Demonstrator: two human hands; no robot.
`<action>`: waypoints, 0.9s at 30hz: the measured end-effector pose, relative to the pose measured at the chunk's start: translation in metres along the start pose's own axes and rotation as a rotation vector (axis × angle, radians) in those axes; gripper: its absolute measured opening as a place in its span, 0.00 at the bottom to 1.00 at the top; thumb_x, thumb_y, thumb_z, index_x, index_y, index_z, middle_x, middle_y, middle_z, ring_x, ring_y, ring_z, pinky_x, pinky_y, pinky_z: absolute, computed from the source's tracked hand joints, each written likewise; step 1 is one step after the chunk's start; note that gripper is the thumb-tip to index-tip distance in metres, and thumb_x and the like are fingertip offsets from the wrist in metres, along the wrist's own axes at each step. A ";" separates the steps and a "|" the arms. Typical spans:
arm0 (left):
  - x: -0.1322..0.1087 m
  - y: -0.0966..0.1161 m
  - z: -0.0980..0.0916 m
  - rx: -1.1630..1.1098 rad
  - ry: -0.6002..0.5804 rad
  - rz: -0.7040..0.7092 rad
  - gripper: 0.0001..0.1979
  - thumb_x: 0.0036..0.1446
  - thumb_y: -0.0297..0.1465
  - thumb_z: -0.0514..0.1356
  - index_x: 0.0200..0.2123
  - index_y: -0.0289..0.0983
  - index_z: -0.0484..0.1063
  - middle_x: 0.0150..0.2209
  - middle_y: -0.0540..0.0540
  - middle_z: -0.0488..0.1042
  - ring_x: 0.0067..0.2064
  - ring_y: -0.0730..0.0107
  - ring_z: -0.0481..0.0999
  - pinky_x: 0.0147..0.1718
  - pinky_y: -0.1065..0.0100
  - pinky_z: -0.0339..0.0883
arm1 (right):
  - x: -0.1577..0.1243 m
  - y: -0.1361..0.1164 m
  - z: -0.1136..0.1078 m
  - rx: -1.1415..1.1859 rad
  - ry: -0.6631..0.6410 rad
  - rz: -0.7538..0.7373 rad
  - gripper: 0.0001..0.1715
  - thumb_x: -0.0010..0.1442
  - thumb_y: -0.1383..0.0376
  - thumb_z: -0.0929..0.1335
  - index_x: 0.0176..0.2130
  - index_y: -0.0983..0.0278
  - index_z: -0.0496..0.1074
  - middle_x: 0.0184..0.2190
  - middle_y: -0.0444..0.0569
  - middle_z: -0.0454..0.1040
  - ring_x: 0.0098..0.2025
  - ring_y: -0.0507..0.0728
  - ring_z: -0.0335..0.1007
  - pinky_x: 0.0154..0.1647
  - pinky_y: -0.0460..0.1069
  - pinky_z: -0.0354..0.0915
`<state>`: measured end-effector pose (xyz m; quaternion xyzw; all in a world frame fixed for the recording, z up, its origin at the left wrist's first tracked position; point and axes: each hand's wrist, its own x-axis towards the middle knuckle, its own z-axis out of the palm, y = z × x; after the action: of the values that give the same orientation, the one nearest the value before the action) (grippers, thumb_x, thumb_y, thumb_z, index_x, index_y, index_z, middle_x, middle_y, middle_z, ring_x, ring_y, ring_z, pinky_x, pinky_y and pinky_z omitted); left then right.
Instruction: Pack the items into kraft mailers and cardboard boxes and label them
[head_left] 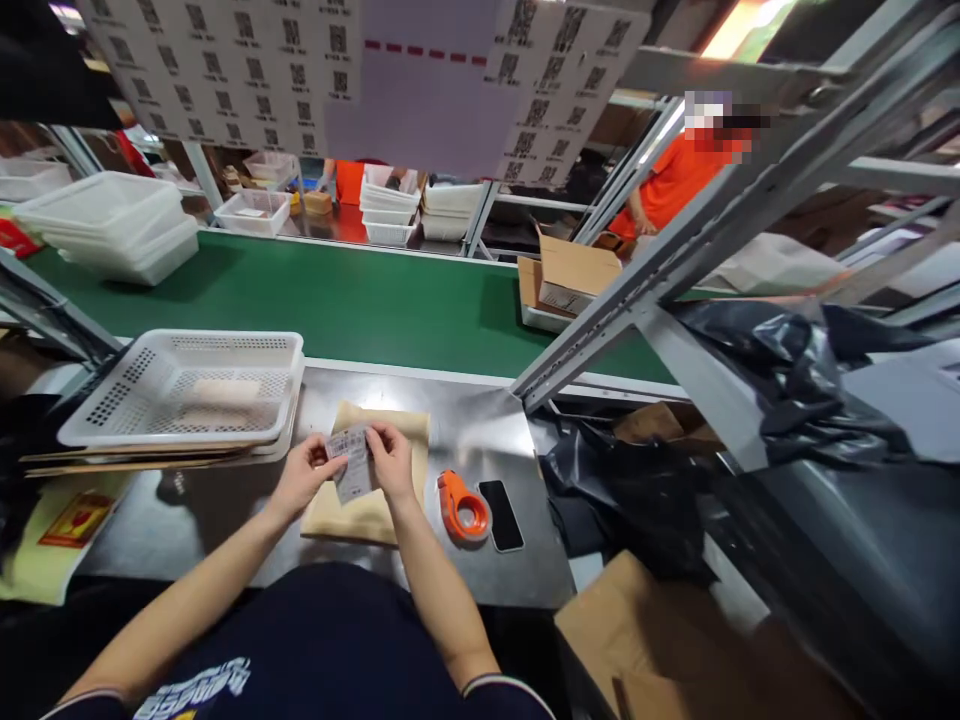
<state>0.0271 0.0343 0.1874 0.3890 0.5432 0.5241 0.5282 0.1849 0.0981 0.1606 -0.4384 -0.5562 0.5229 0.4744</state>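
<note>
A printed shipping label (352,472) is stretched between my two hands. My left hand (306,474) pinches its left edge, and my right hand (391,462) grips the upper right corner. Beneath them a pale yellow padded mailer (352,517) lies flat on the metal table (480,420); whether the label touches it I cannot tell. Just right of the mailer is an orange tape dispenser (463,507) with a roll of clear tape. Beside that lies a phone (501,515) with a dark screen.
Left on the table, a white perforated basket (187,390) sits over flat cardboard. A green conveyor belt (360,300) runs behind, carrying stacked white baskets (112,220) and an open carton (574,275). Metal posts and black plastic bags (622,490) crowd the right. A person in orange (675,175) stands beyond.
</note>
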 end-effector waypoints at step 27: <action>-0.050 -0.004 0.007 -0.073 -0.705 -0.540 0.16 0.44 0.37 0.77 0.26 0.34 0.77 0.23 0.45 0.77 0.17 0.77 0.65 0.16 0.74 0.49 | -0.070 -0.068 -0.079 -0.222 -0.970 0.132 0.20 0.66 0.49 0.73 0.35 0.62 0.80 0.27 0.43 0.74 0.29 0.53 0.66 0.31 0.48 0.63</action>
<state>0.0413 -0.0138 0.1922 0.3691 0.3929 0.2215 0.8126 0.2755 0.0373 0.2238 -0.2266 -0.7360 0.6331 0.0777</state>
